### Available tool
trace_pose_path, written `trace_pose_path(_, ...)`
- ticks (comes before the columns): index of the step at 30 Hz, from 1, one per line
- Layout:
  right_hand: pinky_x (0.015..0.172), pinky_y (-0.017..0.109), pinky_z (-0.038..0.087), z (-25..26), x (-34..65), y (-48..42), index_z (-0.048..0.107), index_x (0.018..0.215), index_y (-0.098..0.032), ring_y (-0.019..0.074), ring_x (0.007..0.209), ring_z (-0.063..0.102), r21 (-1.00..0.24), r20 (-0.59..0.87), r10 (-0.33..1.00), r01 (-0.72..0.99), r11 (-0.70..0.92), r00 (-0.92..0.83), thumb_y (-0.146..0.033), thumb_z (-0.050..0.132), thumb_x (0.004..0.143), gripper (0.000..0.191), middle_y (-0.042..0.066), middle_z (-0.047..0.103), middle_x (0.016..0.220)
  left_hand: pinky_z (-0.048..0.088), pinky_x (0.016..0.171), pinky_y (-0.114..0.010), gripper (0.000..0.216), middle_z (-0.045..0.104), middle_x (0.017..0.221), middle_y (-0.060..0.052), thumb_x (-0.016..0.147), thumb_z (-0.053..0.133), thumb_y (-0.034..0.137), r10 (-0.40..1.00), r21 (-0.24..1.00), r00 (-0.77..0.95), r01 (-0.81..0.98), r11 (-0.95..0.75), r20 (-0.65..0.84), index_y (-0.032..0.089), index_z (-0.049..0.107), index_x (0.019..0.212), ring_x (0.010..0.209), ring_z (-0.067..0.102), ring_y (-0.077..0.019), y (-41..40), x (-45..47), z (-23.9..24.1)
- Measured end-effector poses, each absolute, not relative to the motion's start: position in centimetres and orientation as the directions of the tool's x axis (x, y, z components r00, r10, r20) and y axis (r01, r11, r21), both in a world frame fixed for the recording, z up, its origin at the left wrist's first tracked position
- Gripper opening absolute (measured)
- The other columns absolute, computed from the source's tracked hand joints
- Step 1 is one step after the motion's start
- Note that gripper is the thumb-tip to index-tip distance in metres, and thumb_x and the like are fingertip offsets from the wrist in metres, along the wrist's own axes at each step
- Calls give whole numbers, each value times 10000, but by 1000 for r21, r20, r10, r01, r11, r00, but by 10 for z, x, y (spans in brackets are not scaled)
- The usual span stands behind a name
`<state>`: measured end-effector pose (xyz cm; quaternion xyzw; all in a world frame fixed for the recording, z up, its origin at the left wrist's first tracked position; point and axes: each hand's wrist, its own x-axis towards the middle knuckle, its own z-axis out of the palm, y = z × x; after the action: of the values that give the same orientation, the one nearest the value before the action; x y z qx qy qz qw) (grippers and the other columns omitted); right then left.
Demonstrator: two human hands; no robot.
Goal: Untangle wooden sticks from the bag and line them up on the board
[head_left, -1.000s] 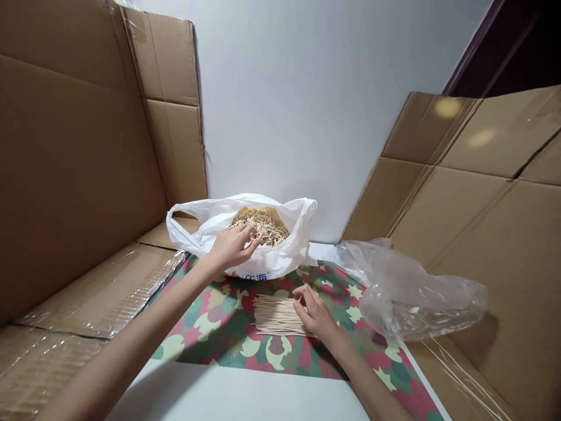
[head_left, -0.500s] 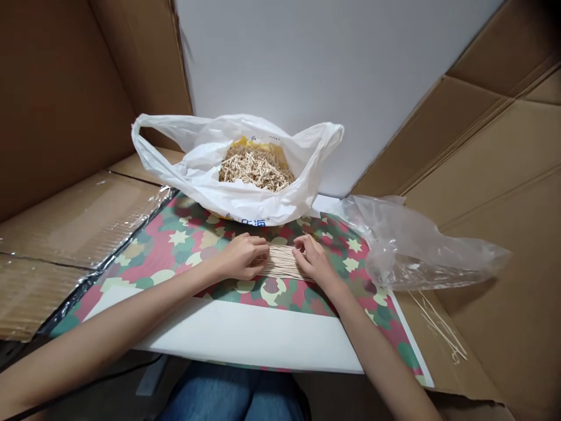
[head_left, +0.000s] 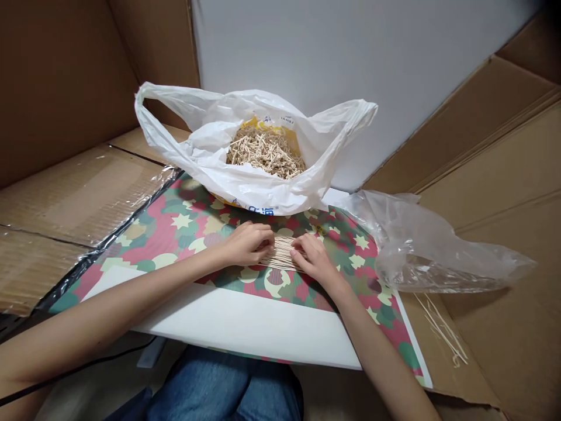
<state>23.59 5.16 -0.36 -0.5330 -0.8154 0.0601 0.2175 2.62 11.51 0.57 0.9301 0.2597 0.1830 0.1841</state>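
A flat row of thin wooden sticks point(head_left: 284, 252) lies side by side on a camouflage-patterned mat point(head_left: 173, 245). My left hand point(head_left: 248, 244) presses in against the row's left end, and my right hand point(head_left: 313, 259) does the same from the right, covering both ends. Behind them stands a white plastic carrier bag point(head_left: 210, 146) with its mouth open. It holds a loose heap of similar wooden sticks point(head_left: 265, 153), and neither hand touches it.
A crumpled clear plastic bag point(head_left: 432, 245) lies to the right of the mat, and a few stray sticks point(head_left: 440, 330) lie on cardboard point(head_left: 495, 164) beyond it. Cardboard sheets also line the left, and a white wall point(head_left: 350, 58) stands behind.
My left hand has left the white bag and joined my right hand on the stick row. The view has tilted downward, bringing my jeans into sight, and the row looks more tightly gathered.
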Motion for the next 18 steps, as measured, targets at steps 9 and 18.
trace_pose_path(9, 675, 313, 364, 4, 232, 46, 487, 762, -189, 167, 692, 481, -333, 446, 811, 771, 543, -379, -197, 365, 874, 166, 34, 533, 709, 334, 546, -187, 262, 473, 677, 13, 782, 540, 377, 577, 992, 816, 53, -119, 26, 119, 505, 754, 605, 426, -82, 111, 28, 18)
trace_pose_path(18, 681, 331, 381, 3, 226, 43, 514, 805, -198, 187, 711, 505, -353, 372, 835, 771, 530, -404, -224, 321, 893, 214, 48, 589, 752, 394, 659, -234, 284, 569, 847, -43, 751, 585, 286, 577, 998, 814, -69, -2, 58, 132, 544, 985, 741, 515, -131, 104, 31, 16)
